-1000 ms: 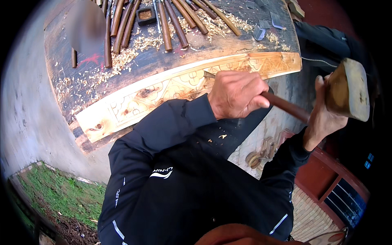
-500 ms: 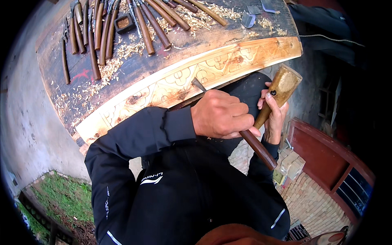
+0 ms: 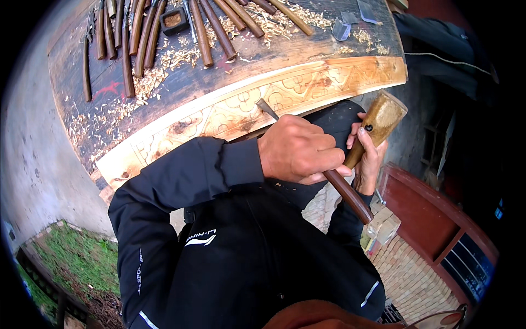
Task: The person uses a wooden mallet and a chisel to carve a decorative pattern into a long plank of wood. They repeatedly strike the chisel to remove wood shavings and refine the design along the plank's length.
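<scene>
My left hand (image 3: 301,151) is wrapped round a chisel (image 3: 349,196), whose dark brown handle sticks out below the fist toward the lower right. The chisel's flat metal blade points up and left over a long pale wooden board (image 3: 219,118) marked with a drawn pattern of flowers and zigzags. Whether the blade tip touches the wood, I cannot tell. To the right, my right hand (image 3: 370,156) grips a wooden mallet (image 3: 386,116) by its handle, with the mallet's thick head upward. Both hands are close together at the board's near edge.
The board lies along the near edge of a dark workbench (image 3: 76,77). Several wood-handled carving tools (image 3: 143,49) lie behind it among wood shavings (image 3: 150,79), near a small dark square box (image 3: 173,21). Clear plastic pieces (image 3: 342,28) rest at the far right.
The view has shifted slightly, so the bench and tools sit a little differently in the picture. Both hands keep their grips, with hardly any movement.
</scene>
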A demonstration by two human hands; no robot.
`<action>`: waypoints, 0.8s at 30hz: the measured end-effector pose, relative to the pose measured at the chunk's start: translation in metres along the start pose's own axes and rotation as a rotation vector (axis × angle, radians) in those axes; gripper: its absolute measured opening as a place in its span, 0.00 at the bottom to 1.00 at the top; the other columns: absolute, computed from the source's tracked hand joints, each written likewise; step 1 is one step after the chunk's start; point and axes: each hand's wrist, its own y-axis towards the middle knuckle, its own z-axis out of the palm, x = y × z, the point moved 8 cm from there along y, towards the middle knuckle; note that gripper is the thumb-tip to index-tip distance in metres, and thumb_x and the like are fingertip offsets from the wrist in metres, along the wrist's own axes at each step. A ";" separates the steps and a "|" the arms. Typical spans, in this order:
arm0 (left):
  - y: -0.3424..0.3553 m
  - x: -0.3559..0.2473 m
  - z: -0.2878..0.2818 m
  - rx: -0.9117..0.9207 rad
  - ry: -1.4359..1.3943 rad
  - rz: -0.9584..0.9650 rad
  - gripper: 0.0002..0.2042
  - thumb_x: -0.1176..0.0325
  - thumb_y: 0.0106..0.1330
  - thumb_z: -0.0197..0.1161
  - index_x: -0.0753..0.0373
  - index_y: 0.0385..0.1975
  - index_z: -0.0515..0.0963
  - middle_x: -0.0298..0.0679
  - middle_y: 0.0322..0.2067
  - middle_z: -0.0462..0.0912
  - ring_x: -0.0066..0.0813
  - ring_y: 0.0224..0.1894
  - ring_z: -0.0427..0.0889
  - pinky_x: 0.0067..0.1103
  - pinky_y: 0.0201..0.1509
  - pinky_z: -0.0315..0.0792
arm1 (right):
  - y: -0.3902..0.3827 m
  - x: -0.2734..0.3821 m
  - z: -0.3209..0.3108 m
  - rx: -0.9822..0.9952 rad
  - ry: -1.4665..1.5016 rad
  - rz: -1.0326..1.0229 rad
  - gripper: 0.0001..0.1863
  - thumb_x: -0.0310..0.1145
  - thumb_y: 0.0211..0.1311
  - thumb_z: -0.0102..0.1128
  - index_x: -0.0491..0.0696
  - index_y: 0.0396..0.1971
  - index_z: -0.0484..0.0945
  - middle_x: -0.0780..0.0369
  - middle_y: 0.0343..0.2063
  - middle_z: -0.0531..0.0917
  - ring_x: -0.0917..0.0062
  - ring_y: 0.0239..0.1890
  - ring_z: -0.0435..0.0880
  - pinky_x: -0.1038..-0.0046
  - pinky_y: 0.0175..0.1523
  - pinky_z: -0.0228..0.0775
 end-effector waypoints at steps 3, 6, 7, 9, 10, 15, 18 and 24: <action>0.000 0.001 0.000 0.001 -0.007 -0.002 0.22 0.55 0.54 0.78 0.56 0.16 0.68 0.32 0.14 0.63 0.30 0.14 0.71 0.28 0.15 0.59 | 0.000 0.000 0.000 -0.001 -0.001 -0.001 0.24 0.28 0.62 0.67 0.31 0.55 0.74 0.57 0.31 0.83 0.77 0.24 0.81 0.76 0.29 0.71; 0.000 0.001 0.000 0.006 -0.014 -0.005 0.22 0.55 0.55 0.78 0.56 0.16 0.69 0.32 0.14 0.64 0.30 0.14 0.72 0.28 0.15 0.59 | -0.001 0.000 0.000 -0.003 -0.004 0.002 0.25 0.29 0.62 0.67 0.31 0.55 0.74 0.57 0.31 0.83 0.77 0.24 0.81 0.76 0.29 0.71; 0.000 0.001 0.000 0.008 -0.015 -0.007 0.22 0.55 0.55 0.78 0.56 0.16 0.69 0.32 0.14 0.64 0.30 0.14 0.72 0.28 0.15 0.59 | 0.000 0.000 0.000 -0.002 -0.005 0.003 0.25 0.29 0.62 0.67 0.31 0.55 0.74 0.57 0.31 0.83 0.77 0.24 0.81 0.76 0.29 0.71; 0.000 0.000 0.000 -0.001 -0.013 0.001 0.21 0.55 0.55 0.78 0.56 0.16 0.69 0.31 0.14 0.64 0.29 0.14 0.72 0.28 0.15 0.59 | 0.000 -0.001 0.000 0.000 -0.001 0.002 0.25 0.29 0.62 0.67 0.31 0.55 0.74 0.57 0.31 0.83 0.77 0.24 0.81 0.76 0.29 0.71; 0.000 0.000 0.000 -0.005 -0.013 0.005 0.21 0.55 0.55 0.78 0.56 0.16 0.70 0.31 0.14 0.65 0.29 0.14 0.72 0.28 0.15 0.59 | -0.001 -0.001 0.000 -0.001 0.001 0.001 0.25 0.29 0.62 0.67 0.31 0.55 0.74 0.57 0.31 0.83 0.77 0.24 0.81 0.76 0.29 0.71; 0.000 0.001 0.000 -0.006 -0.006 0.002 0.21 0.55 0.56 0.78 0.56 0.17 0.70 0.31 0.14 0.65 0.29 0.14 0.73 0.27 0.15 0.60 | -0.001 0.001 0.001 -0.007 -0.010 -0.002 0.25 0.29 0.62 0.67 0.31 0.55 0.74 0.57 0.31 0.83 0.77 0.24 0.81 0.76 0.29 0.71; 0.000 0.001 -0.001 -0.016 -0.019 0.002 0.21 0.55 0.56 0.78 0.56 0.16 0.70 0.31 0.14 0.65 0.29 0.14 0.73 0.28 0.15 0.60 | -0.001 0.001 0.001 -0.008 -0.011 -0.006 0.25 0.29 0.62 0.66 0.32 0.55 0.74 0.57 0.31 0.83 0.77 0.24 0.81 0.76 0.29 0.71; -0.001 0.002 -0.001 -0.005 -0.019 -0.015 0.21 0.55 0.56 0.78 0.56 0.17 0.69 0.32 0.14 0.65 0.30 0.14 0.73 0.28 0.15 0.60 | -0.001 0.000 0.000 -0.014 -0.009 -0.003 0.24 0.29 0.62 0.66 0.31 0.55 0.75 0.57 0.31 0.83 0.76 0.24 0.81 0.76 0.29 0.72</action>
